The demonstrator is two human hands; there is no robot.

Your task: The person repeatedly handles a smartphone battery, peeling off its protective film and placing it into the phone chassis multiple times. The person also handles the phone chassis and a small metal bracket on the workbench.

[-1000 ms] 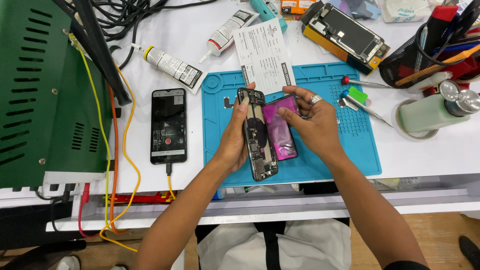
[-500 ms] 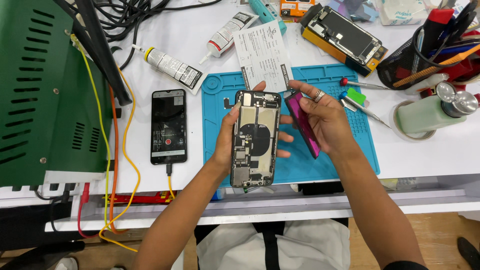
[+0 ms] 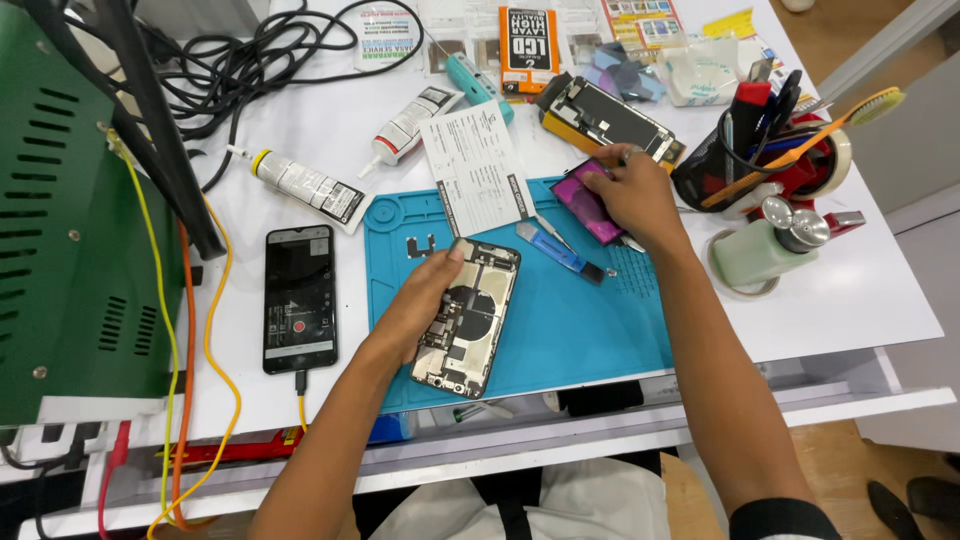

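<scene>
My left hand (image 3: 425, 300) grips an opened phone body (image 3: 470, 318), its circuit boards and coil facing up, just above the blue work mat (image 3: 560, 330). My right hand (image 3: 632, 195) holds a purple-backed screen panel (image 3: 588, 208) at the mat's far right corner, pressing it down near a dismantled phone frame (image 3: 607, 118). A blue pry tool (image 3: 560, 250) lies on the mat between the hands.
A black phone (image 3: 299, 296) on a cable lies left of the mat. A green machine (image 3: 70, 220) fills the left side. Glue tubes (image 3: 305, 187), a paper slip (image 3: 477, 168), a tool cup (image 3: 740, 150), a green dispenser bottle (image 3: 765, 250) and tangled cables (image 3: 260, 60) crowd the table.
The hands separated. My right hand carried the purple panel away to the mat's far right corner. My left hand lowered the phone body toward the mat's front.
</scene>
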